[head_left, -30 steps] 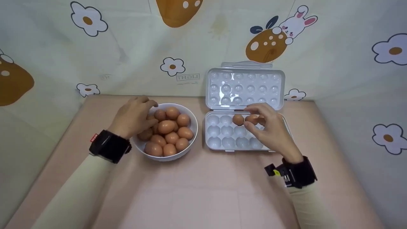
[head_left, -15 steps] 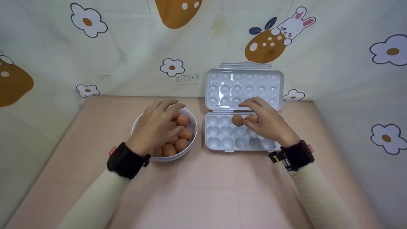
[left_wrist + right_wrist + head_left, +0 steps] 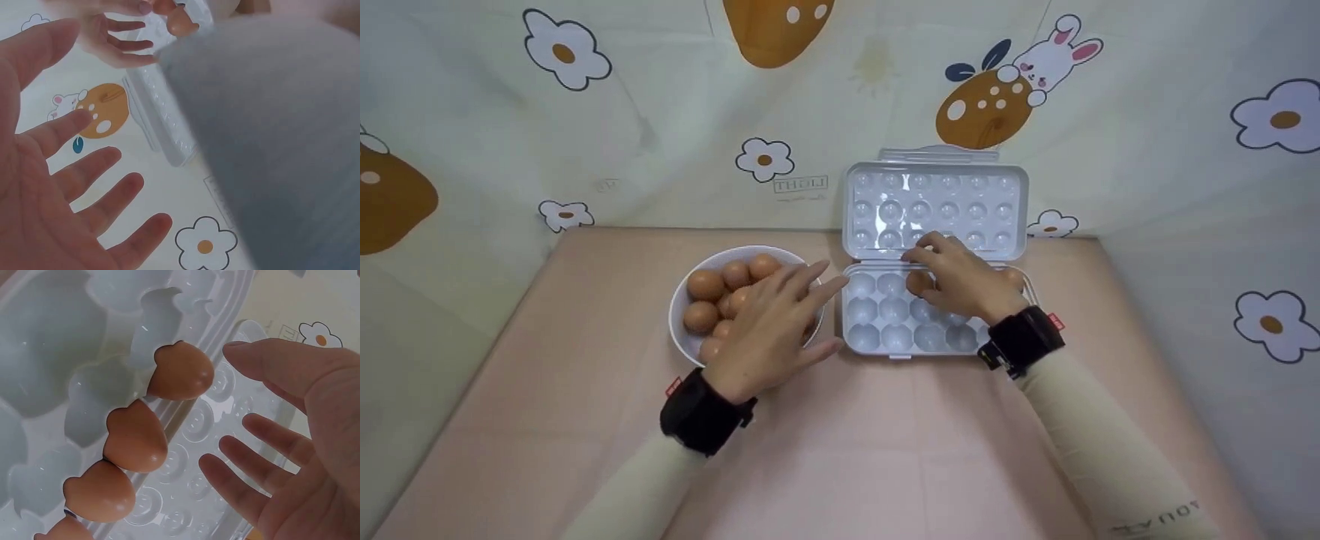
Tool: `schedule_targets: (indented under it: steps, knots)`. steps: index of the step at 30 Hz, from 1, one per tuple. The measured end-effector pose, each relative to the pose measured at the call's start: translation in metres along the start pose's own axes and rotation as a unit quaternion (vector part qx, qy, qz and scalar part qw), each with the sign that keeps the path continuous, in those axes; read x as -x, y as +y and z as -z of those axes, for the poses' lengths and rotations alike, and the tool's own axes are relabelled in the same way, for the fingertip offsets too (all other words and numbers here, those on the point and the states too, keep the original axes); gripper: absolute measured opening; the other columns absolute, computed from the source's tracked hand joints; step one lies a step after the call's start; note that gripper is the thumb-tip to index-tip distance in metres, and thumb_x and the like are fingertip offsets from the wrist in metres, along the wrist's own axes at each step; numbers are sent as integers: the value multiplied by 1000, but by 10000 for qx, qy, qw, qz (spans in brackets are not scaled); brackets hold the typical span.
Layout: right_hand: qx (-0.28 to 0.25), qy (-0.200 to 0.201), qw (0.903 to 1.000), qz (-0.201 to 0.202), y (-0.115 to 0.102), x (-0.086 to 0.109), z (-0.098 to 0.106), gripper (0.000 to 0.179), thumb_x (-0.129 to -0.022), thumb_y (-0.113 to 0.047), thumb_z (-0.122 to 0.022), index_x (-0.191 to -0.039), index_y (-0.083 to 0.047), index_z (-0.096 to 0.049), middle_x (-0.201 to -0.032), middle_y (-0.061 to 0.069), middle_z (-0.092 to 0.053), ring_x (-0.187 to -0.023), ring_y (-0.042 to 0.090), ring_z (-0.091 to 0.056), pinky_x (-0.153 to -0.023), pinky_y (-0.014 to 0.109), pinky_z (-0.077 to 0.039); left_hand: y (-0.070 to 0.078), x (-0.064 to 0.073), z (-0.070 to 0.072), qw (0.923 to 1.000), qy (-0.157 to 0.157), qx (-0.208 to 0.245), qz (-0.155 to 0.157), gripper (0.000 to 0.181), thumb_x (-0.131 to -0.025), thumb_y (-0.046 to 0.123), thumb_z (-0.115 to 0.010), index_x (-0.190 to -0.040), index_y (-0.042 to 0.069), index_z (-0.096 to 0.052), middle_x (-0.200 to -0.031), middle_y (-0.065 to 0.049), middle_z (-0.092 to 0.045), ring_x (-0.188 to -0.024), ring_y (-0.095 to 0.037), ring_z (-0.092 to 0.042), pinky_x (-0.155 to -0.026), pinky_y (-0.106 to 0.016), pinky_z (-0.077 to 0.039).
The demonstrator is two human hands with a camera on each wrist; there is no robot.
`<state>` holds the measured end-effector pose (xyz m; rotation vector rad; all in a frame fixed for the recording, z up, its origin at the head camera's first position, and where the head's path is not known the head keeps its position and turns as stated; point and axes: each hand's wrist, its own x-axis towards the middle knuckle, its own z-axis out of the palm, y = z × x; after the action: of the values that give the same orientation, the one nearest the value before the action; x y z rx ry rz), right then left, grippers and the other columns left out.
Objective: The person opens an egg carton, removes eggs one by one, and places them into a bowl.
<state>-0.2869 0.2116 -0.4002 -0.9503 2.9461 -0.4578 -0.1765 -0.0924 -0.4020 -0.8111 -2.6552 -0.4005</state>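
My left hand (image 3: 780, 326) is over the right side of a white bowl (image 3: 677, 337), fingers spread and straight, holding nothing. Several brown eggs (image 3: 706, 285) fill the bowl; the hand hides some. To the right lies an open plastic egg box (image 3: 896, 313) with round hollows. Several eggs sit in its back row, and my right hand (image 3: 960, 279) is over that row, covering part of it. In the right wrist view its thumb tip (image 3: 236, 349) is close beside the endmost egg (image 3: 184, 374), and its fingers extend apart over the lid with nothing in them.
The box's lid (image 3: 934, 199) leans back against a printed cloth backdrop (image 3: 660, 135). Pinkish cloth covers the table (image 3: 825, 465). In the left wrist view the bowl's blurred grey side (image 3: 270, 140) fills much of the right.
My left hand has moved rightward and nearer across the bowl, uncovering the eggs on its left. My right hand has shifted left along the box's back row, uncovering an egg at the right.
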Motion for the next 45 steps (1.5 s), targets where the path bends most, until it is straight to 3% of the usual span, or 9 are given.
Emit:
schedule_targets:
  steps: [9, 15, 18, 23, 28, 35, 41, 45]
  knots:
    - [220, -38, 9995, 240, 6, -10, -18, 50, -85, 3, -78, -133, -5, -70, -118, 11, -58, -104, 30, -56, -93, 41, -52, 12, 1, -15, 10000, -95, -7, -29, 74, -95, 51, -77, -158, 22, -52, -166, -10, -45, -149, -37, -43, -122, -59, -34]
    - [512, -124, 9986, 40, 5, -15, -26, 33, -81, 11, -68, -105, -11, -74, -101, 5, -54, -88, 25, -56, -68, 37, -48, 14, 3, -18, 9998, -189, -3, 34, 74, -95, 54, -76, -158, 22, -52, -166, -8, -44, -150, -35, -42, -123, -58, -33]
    - [609, -222, 9978, -125, 3, -16, -27, 28, -83, 11, -66, -97, -13, -70, -99, 4, -53, -86, 25, -55, -62, 37, -45, 14, 2, -19, 9999, -140, -21, 56, 74, -95, 55, -76, -157, 22, -52, -165, -8, -46, -149, -33, -43, -123, -58, -34]
    - [605, -207, 9976, -277, 2, -17, -29, 27, -84, 9, -69, -98, -14, -72, -99, 5, -53, -86, 25, -56, -66, 37, -45, 14, 1, -21, 9998, -158, -30, 69, 74, -95, 55, -75, -158, 23, -52, -164, -7, -47, -149, -32, -44, -123, -57, -34]
    - [510, 21, 9986, -125, 5, -16, -30, 26, -82, 9, -71, -96, -13, -72, -96, 5, -53, -84, 25, -57, -66, 37, -47, 14, 0, -22, 9998, -166, -40, 97, 74, -95, 53, -76, -157, 22, -52, -162, -8, -49, -148, -32, -45, -122, -55, -35]
    - [-57, 768, 9970, 12, 3, -3, -27, 21, -90, 2, -71, -107, -10, -75, -99, 6, -58, -86, 26, -60, -70, 39, -52, 13, -2, -24, 9998, 172, 55, 31, 66, -96, 42, -79, -154, 20, -55, -155, -9, -56, -142, -30, -51, -115, -52, -44]
    - [-803, 1516, 9852, 60, -15, 14, -20, 30, -85, -4, -83, -113, -11, -74, -104, 6, -65, -94, 23, -64, -83, 38, -58, 14, -3, -22, 9994, 323, 69, 144, 62, -97, 39, -78, -152, 21, -56, -152, -8, -59, -140, -28, -53, -113, -50, -47]
    - [-1445, 1841, 9721, 150, -30, 27, -17, 33, -85, -7, -88, -114, -8, -73, -107, 6, -69, -96, 21, -68, -85, 36, -62, 15, -4, -22, 9987, 485, 130, 129, 60, -97, 36, -79, -150, 21, -57, -150, -7, -60, -139, -27, -55, -115, -48, -46]
